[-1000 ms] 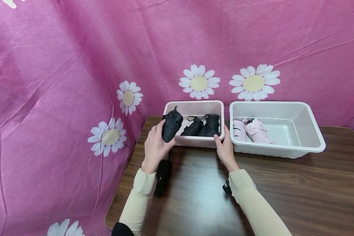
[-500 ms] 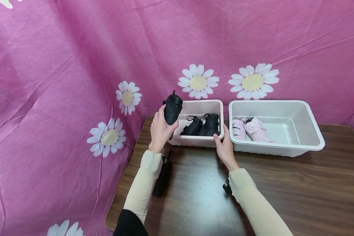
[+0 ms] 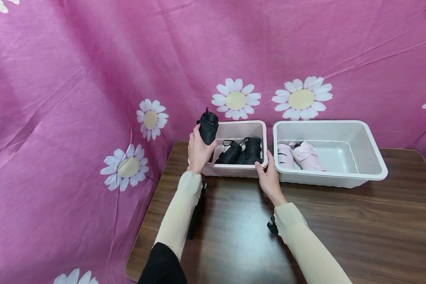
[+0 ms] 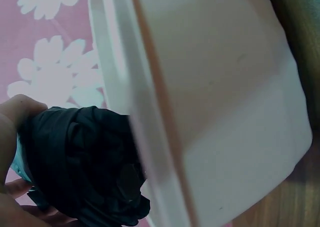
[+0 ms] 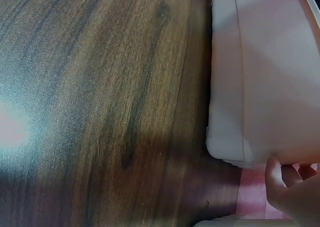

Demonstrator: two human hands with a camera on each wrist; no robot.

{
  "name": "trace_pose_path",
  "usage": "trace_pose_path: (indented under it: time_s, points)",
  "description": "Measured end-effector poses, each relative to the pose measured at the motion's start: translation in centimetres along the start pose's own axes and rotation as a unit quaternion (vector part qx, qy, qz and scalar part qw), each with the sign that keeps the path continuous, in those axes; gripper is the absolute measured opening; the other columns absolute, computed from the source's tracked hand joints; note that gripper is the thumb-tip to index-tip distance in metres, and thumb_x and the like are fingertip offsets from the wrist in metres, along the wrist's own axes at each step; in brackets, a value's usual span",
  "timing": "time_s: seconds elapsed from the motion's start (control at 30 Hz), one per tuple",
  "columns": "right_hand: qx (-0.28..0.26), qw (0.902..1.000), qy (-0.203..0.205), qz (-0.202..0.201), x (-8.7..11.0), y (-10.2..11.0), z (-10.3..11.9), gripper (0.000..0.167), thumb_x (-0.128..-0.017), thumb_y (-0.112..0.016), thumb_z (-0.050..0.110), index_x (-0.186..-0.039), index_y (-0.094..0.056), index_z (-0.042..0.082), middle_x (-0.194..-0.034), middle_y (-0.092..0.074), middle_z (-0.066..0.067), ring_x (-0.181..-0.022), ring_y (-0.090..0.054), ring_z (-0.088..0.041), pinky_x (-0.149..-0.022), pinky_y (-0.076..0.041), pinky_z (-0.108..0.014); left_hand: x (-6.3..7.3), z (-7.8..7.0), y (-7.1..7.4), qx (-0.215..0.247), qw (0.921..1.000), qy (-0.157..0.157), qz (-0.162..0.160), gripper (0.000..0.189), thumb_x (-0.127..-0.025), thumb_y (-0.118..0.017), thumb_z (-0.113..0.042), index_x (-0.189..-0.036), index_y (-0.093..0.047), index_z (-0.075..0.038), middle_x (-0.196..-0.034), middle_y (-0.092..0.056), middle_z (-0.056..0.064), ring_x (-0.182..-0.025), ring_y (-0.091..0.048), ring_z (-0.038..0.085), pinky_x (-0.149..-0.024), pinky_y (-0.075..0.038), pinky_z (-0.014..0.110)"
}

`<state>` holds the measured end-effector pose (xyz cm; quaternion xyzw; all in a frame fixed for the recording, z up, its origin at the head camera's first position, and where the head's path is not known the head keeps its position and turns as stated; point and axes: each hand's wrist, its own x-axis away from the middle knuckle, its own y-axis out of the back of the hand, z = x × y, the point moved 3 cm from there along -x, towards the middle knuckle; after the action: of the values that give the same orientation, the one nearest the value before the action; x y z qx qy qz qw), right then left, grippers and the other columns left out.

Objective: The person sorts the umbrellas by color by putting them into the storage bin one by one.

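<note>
My left hand (image 3: 199,154) grips a black folded umbrella (image 3: 208,128), held upright over the left side of the small white bin (image 3: 234,170). In the left wrist view the umbrella's bunched fabric (image 4: 80,162) is against or just behind the bin's rim; touching or not, I cannot tell. Two more black folded umbrellas, a left one (image 3: 230,154) and a right one (image 3: 252,152), lie inside. My right hand (image 3: 271,182) holds the bin's front right corner, thumb at the rim; the right wrist view shows its fingers (image 5: 275,179) against the wall.
A larger white bin (image 3: 340,180) stands close to the right, holding two pink folded umbrellas, one at its left wall (image 3: 285,156) and one beside it (image 3: 308,156). A slim black item (image 3: 196,219) lies partly hidden under my left forearm. A pink flowered cloth (image 3: 184,59) hangs behind the wooden table (image 3: 234,228).
My left hand has raised the black umbrella from the bin's left side and turned it more upright, then moved slightly right. My right hand has kept its hold on the bin.
</note>
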<state>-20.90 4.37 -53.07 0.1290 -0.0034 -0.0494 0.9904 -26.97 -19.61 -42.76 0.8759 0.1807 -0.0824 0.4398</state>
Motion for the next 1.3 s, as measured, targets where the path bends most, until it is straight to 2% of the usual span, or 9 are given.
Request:
trace_pose_path:
  time_s: [0.27, 0.67, 0.8, 0.93, 1.03, 1.3]
  points:
    - [-0.004, 1.0000, 0.000, 0.001, 0.1, -0.1, -0.1, 0.065, -0.100, -0.051, 0.030, -0.154, -0.017, 0.020, -0.159, -0.025, -0.009, -0.146, -0.025, -0.026, -0.120, -0.019, -0.043, -0.1, 1.0, -1.4, -0.005, 1.0000, 0.001, 0.001, 0.081, -0.076, -0.074, -0.033, -0.144, -0.033, -0.016, -0.120, -0.054, 0.021, -0.104, -0.056, 0.039, -0.089, -0.049, 0.051]
    - [-0.002, 1.0000, 0.006, 0.000, 0.1, -0.1, -0.2, 0.065, -0.100, -0.051, 0.030, -0.154, -0.017, 0.020, -0.159, -0.025, -0.009, -0.145, -0.026, -0.026, -0.120, -0.020, -0.043, -0.2, 1.5, -2.2, -0.013, 0.9996, 0.026, 0.004, 0.083, -0.077, -0.076, -0.031, -0.146, -0.032, -0.017, -0.122, -0.052, 0.021, -0.107, -0.056, 0.041, -0.092, -0.048, 0.051]
    - [-0.004, 1.0000, 0.009, 0.000, 0.1, 0.0, -0.3, 0.065, -0.100, -0.051, 0.031, -0.154, -0.018, 0.019, -0.159, -0.025, -0.008, -0.145, -0.026, -0.025, -0.119, -0.020, -0.043, -0.2, 1.5, -2.2, -0.020, 0.9992, 0.032, 0.016, 0.084, -0.078, -0.076, -0.032, -0.147, -0.030, -0.015, -0.122, -0.052, 0.023, -0.110, -0.054, 0.042, -0.093, -0.047, 0.051]
    - [-0.003, 1.0000, 0.009, 0.000, 0.2, 0.0, -0.3, 0.065, -0.099, -0.051, 0.031, -0.154, -0.018, 0.021, -0.159, -0.026, -0.009, -0.144, -0.027, -0.026, -0.119, -0.021, -0.043, -0.2, 1.8, -2.2, -0.061, 0.9974, 0.027, 0.025, 0.082, -0.082, -0.071, -0.036, -0.147, -0.028, -0.009, -0.121, -0.052, 0.023, -0.110, -0.053, 0.042, -0.089, -0.048, 0.052]
    - [-0.002, 1.0000, 0.007, -0.001, 0.1, 0.0, -0.3, 0.065, -0.099, -0.051, 0.031, -0.154, -0.018, 0.021, -0.159, -0.026, -0.009, -0.145, -0.027, -0.026, -0.119, -0.021, -0.043, -0.2, 2.1, -2.0, -0.084, 0.9961, 0.018, 0.018, 0.077, -0.086, -0.066, -0.038, -0.146, -0.028, -0.007, -0.122, -0.052, 0.022, -0.109, -0.052, 0.041, -0.087, -0.048, 0.052]
    - [0.002, 0.9999, 0.004, -0.010, -0.1, -0.2, -0.7, 0.065, -0.098, -0.053, 0.031, -0.154, -0.019, 0.023, -0.158, -0.028, -0.010, -0.145, -0.027, -0.026, -0.119, -0.021, -0.043, 0.5, 2.7, -0.6, -0.069, 0.9974, 0.022, -0.001, 0.069, -0.091, -0.061, -0.039, -0.146, -0.031, -0.010, -0.123, -0.051, 0.021, -0.109, -0.051, 0.040, -0.088, -0.045, 0.052]
